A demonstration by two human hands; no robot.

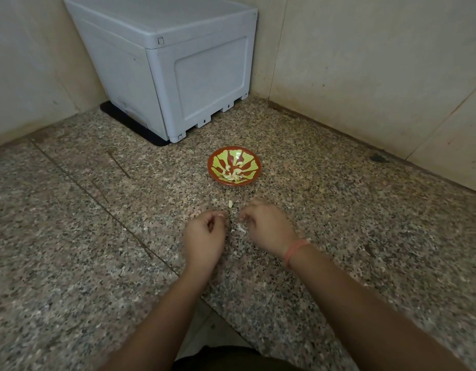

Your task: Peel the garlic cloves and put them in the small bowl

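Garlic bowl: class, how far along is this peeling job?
Done: several peeled cloves lie in the small red-and-green patterned bowl. In hand: the left hand and right hand curl above white skin scraps; any contents unclear. Left: one pale clove on the granite counter.

Right hand (269, 226) blurred; contents of left hand (204, 235) hidden; box (204, 76) cropped above.

Left hand (204, 234) and right hand (269, 228) bare, forearms bare up to the frame edge. Thin pink-orange wristband (295, 251) on right wrist, plain. Dark garment (231, 360) at bottom edge, detail unreadable.
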